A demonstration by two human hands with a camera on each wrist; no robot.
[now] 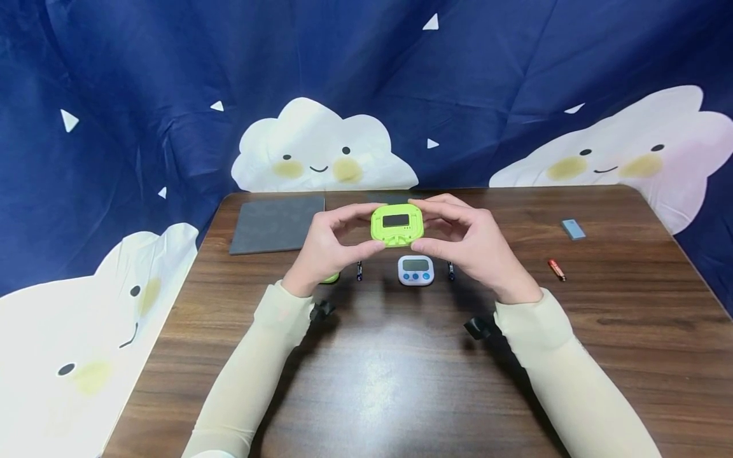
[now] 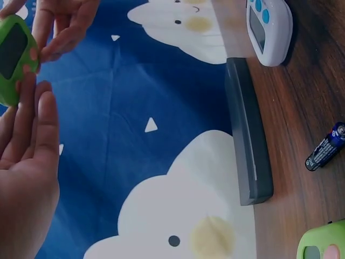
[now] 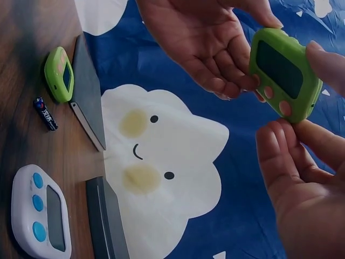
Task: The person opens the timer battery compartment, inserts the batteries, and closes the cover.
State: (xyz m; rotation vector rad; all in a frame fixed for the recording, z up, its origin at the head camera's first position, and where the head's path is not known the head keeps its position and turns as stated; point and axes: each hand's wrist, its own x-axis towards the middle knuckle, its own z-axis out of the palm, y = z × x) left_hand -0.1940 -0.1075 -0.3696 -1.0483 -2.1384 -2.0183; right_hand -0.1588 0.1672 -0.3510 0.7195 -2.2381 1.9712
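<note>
At centre, my left hand (image 1: 331, 248) and right hand (image 1: 472, 242) are pinching green plastic timer (image 1: 397, 230), edges rounded, open air beneath.

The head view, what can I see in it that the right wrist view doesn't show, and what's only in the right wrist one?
Only the head view shows the red battery and the small light blue block.

Only the right wrist view shows the pink buttons on the held green timer and the screen of the other green timer.

Both show the left hand and right hand, plus the white timer.
</note>
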